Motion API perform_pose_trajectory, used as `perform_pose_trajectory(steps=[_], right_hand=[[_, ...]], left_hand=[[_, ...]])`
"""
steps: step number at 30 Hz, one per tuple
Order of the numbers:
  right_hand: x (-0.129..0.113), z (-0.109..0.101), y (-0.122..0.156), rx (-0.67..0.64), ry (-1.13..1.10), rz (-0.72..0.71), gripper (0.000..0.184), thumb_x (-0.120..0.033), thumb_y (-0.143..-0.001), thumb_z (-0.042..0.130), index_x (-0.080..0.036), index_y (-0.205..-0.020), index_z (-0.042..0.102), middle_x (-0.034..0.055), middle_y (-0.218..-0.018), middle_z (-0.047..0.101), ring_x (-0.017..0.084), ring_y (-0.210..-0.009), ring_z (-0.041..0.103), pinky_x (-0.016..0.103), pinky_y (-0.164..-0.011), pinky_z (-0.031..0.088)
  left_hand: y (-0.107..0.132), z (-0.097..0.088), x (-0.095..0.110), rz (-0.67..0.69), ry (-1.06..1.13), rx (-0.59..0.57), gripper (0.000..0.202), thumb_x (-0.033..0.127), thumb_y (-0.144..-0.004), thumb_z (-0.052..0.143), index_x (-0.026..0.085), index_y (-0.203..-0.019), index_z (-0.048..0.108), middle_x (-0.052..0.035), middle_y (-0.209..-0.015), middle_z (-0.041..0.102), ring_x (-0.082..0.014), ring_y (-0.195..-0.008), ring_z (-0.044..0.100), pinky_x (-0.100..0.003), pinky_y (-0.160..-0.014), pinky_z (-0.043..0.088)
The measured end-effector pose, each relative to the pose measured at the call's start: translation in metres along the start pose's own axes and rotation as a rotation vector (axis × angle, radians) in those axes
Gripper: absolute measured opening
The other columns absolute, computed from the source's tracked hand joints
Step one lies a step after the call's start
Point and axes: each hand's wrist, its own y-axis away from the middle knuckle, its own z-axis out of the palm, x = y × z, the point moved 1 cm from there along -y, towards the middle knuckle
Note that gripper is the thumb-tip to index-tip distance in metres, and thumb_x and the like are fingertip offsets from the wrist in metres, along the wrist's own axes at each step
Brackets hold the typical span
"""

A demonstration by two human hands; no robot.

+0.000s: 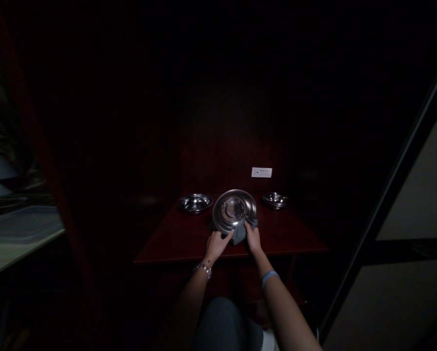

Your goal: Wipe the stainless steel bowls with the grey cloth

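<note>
A shiny steel plate [233,207] is tilted up toward me at the middle of a dark red table [178,239]. My left hand [216,243] grips its lower rim, fingers curled on the edge. My right hand [253,239] is closed on a grey cloth [240,232] pressed against the plate's lower right rim. A beaded bracelet sits on my left wrist, a blue band on my right.
Two more steel plates lie flat on the table, one at the back left [195,203] and one at the back right [275,199]. A white switch panel [261,172] is on the dark wall behind. A pale counter [17,234] stands at the left.
</note>
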Motion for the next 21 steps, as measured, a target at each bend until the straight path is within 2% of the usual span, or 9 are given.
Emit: perform_pose_trajectory(steps=[11,16,21], right_hand=[[-0.005,0.0,0.002,0.0,0.037,0.013,0.05,-0.056,-0.075,0.065,-0.016,-0.103,0.074,0.0104,-0.108,0.075,0.03,-0.105,0.067,0.041,-0.094,0.05],[-0.005,0.001,0.002,-0.005,0.022,0.009,0.049,-0.056,-0.074,0.067,-0.016,-0.101,0.074,0.01,-0.104,0.076,0.029,-0.102,0.068,0.04,-0.093,0.051],[-0.005,0.001,0.002,-0.015,0.031,0.009,0.049,-0.057,-0.074,0.066,-0.016,-0.1,0.075,0.0098,-0.106,0.076,0.03,-0.104,0.068,0.041,-0.094,0.05]], left_hand=[[-0.004,0.002,-0.005,-0.001,0.003,-0.016,0.036,0.048,-0.082,0.064,0.015,-0.084,0.076,-0.0136,-0.088,0.076,-0.0253,-0.09,0.069,-0.03,-0.078,0.048],[-0.004,0.003,-0.005,-0.028,0.046,0.013,0.034,0.048,-0.083,0.063,0.016,-0.083,0.075,-0.0128,-0.087,0.076,-0.0255,-0.091,0.069,-0.03,-0.078,0.048],[-0.009,0.007,-0.014,0.01,0.136,0.04,0.038,0.049,-0.088,0.055,0.016,-0.082,0.072,-0.0116,-0.087,0.075,-0.0239,-0.089,0.068,-0.031,-0.081,0.048]])
